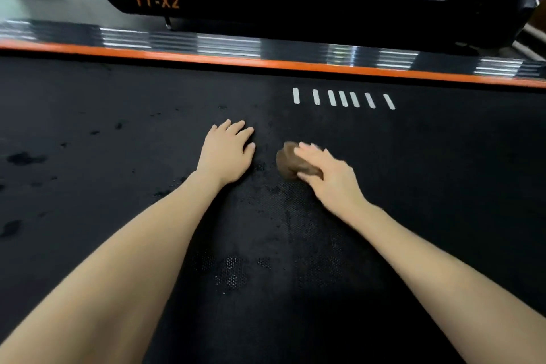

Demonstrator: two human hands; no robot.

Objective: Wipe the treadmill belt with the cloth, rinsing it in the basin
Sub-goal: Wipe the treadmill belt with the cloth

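The black treadmill belt (118, 216) fills most of the view, with wet dark patches on its left part and in the middle. My left hand (226, 154) rests flat on the belt, fingers spread. Just to its right, my right hand (328, 176) grips a bunched brown cloth (288, 161) and presses it on the belt; the hand is blurred. Most of the cloth shows beyond the fingers. No basin is in view.
White stripe marks (342, 99) lie on the belt beyond my hands. An orange strip (206, 59) and a glossy side rail (177, 41) border the belt's far side. A second black treadmill marked TT-X2 (156, 0) stands behind.
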